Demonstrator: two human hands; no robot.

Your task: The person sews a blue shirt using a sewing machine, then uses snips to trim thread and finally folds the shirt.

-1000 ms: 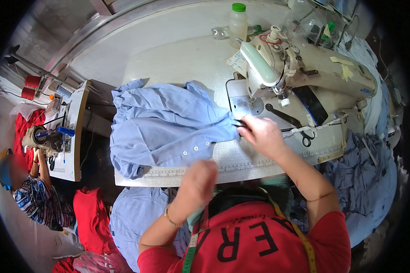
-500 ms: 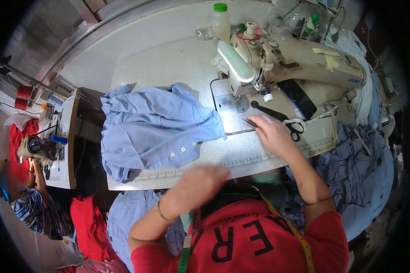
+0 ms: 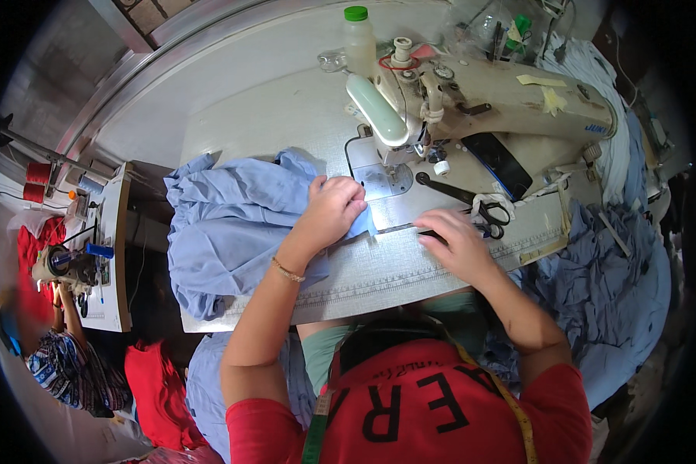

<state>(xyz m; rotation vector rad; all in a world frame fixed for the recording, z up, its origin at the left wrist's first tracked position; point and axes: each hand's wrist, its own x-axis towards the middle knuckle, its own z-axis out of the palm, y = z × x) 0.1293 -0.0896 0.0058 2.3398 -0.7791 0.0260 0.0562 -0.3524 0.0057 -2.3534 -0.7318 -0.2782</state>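
Observation:
A light blue buttoned shirt (image 3: 236, 209) lies bunched on the left of the sewing table. My left hand (image 3: 334, 207) is closed on its right-hand end, close to the needle plate (image 3: 383, 182) of the sewing machine (image 3: 495, 93). Just right of that end, my right hand (image 3: 455, 241) rests low over the table with bent fingers. A small dark pointed tool (image 3: 428, 231) shows partly under those fingers; its exact kind is hidden. Black-handled scissors (image 3: 491, 215) lie beyond my right hand.
A dark phone (image 3: 497, 165) lies under the machine's arm. Behind the machine head stands a green-capped bottle (image 3: 359, 40). Blue fabric (image 3: 595, 286) is heaped at the right. At far left, another person works at a second sewing machine (image 3: 56, 261). A ruler strip (image 3: 394, 277) runs along the table's front.
My left hand has moved up from the table's front edge onto the shirt's right end. My right hand has shifted slightly down and left, and its pointed tool is now more covered.

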